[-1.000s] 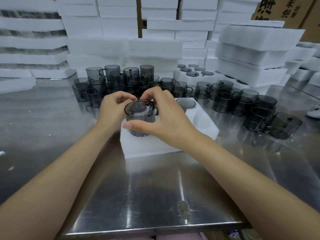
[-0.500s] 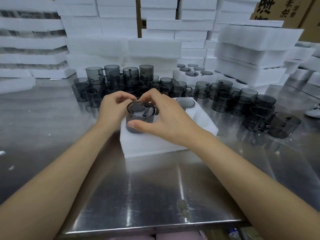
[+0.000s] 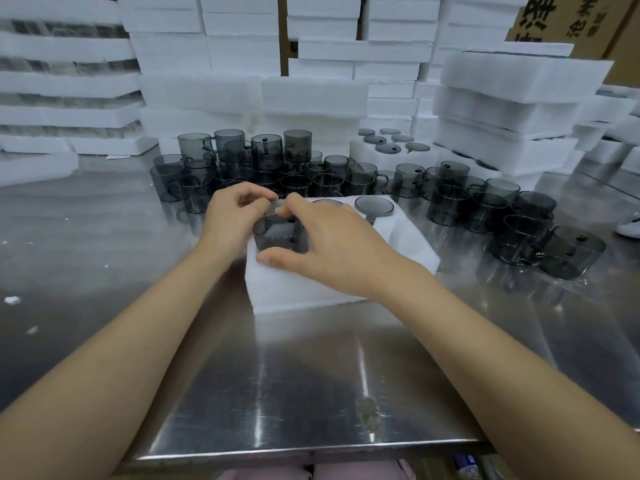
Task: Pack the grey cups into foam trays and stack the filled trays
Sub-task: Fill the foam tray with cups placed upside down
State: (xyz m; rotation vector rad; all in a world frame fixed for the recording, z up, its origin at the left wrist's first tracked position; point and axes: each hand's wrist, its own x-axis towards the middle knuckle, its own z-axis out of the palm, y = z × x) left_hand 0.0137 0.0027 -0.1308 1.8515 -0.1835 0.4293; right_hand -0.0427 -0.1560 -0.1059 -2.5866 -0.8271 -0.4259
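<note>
Now cup [image 3: 273, 237] w/in right hand [image 3: 332, 244] grip.

A foam tray [image 3: 311, 289] lies on the counter [image 3: 311, 393], about midway between its left and right edges. A cup [image 3: 277, 237] sits at the tray's near-left corner, with the left grip [image 3: 232, 216] against its left side and the right grip [image 3: 332, 244] over its right side. A second cup [image 3: 374, 205] sits in the tray's far-right pocket. Behind the tray, loose cups [image 3: 450, 199] crowd in a band that runs toward the right edge; at its left end some stand on others. Behind the band lies a filled tray [image 3: 360, 150]. Foam stacks [image 3: 311, 98] line the far edge, with cardboard boxes [image 3: 571, 19] behind them at the far-right corner.
</note>
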